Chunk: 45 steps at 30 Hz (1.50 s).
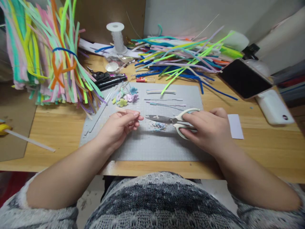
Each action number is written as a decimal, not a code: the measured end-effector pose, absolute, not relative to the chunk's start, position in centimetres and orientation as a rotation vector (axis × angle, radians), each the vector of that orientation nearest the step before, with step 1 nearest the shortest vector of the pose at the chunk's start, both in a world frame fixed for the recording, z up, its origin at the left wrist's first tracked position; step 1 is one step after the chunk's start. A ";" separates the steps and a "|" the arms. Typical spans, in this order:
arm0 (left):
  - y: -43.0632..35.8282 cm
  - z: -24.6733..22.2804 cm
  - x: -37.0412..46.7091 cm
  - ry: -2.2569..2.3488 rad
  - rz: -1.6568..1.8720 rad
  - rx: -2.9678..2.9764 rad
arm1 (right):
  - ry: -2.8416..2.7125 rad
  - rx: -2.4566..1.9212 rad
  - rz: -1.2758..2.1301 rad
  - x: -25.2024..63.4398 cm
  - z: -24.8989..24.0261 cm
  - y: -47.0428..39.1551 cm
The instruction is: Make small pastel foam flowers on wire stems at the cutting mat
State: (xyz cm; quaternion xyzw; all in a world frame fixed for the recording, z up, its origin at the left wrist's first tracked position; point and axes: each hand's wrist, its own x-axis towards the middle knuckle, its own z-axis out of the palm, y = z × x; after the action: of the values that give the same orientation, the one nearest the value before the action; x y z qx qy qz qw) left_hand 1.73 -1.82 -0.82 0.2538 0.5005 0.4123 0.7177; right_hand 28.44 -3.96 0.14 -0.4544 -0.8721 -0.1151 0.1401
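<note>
My right hand [207,128] grips a pair of scissors [164,119] with white handles, its fingers through the loops. The blades point left and end just short of my left hand [125,122]. That hand is closed in a pinch, thumb against fingers; whatever sits between them is too small to make out. Below the blades, a small heap of fluffy clippings [158,126] lies on the grey cutting mat [152,149]. Past the scissors, several thin stripped stems [166,104] and short pipe cleaners [160,92] lie side by side. Small pipe-cleaner flowers [126,97] are clustered beyond my left hand.
A thick tied bundle of pipe cleaners [57,66] stands at left. More loose pipe cleaners [181,57] pile up at the back, beside a white spool [118,39]. Black markers [111,82] lie near the bundle. A phone [245,78] and a white power bank [275,106] are at right.
</note>
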 end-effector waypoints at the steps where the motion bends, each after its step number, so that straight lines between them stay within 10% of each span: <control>1: -1.8 -0.8 1.7 1.105 0.910 0.558 | -2.522 -1.307 -0.335 28.4 0.1 -4.0; 45: -1.6 -1.0 1.6 1.088 0.865 0.382 | -2.519 -1.316 -0.379 28.6 -0.1 -4.0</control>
State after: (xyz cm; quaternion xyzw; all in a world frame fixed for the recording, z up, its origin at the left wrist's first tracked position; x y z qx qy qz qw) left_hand 1.60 -1.59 -0.96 0.1748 0.4979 0.3959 0.7515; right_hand 28.57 -3.99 -0.07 -0.4546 -0.8703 -0.1308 0.1371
